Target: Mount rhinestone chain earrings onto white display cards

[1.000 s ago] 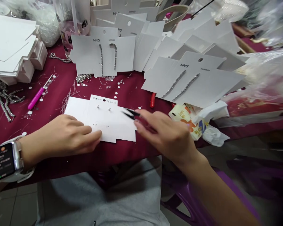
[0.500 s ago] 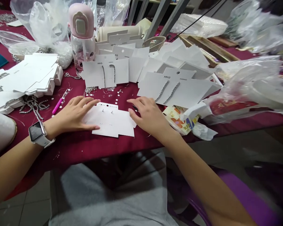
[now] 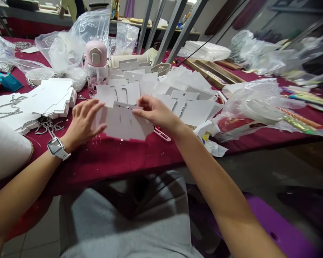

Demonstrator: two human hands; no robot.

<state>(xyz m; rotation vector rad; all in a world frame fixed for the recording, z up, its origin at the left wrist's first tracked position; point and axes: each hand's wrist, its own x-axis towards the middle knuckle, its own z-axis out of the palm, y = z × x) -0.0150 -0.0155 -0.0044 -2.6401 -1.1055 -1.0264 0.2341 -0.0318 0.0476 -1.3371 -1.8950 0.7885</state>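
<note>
A white earring card (image 3: 117, 127) is tilted up off the cloth, its back facing me, with two small posts showing. My right hand (image 3: 157, 113) pinches it at the top right corner between thumb and fingers. On the card's left side my left hand (image 3: 82, 118) has its fingers and thumb spread; whether it touches the edge I cannot tell. Just behind stands a card (image 3: 104, 94) marked MNG, bearing two silver chain earrings (image 3: 126, 95). Another MNG card with similar earrings (image 3: 182, 110) leans beyond my right hand.
White cards (image 3: 52, 94) are stacked at left, near tangled silver chains (image 3: 47, 126). A pink-lidded bottle (image 3: 96, 53) rises behind. A slim pink tool (image 3: 162, 134) lies beside my right hand. Plastic bags (image 3: 250, 107) and a wooden tray (image 3: 212, 71) occupy the right side.
The card lying flat between my hands is now raised and tilted, with my right hand gripping its corner. My left hand has opened away from it. The view has tipped upward.
</note>
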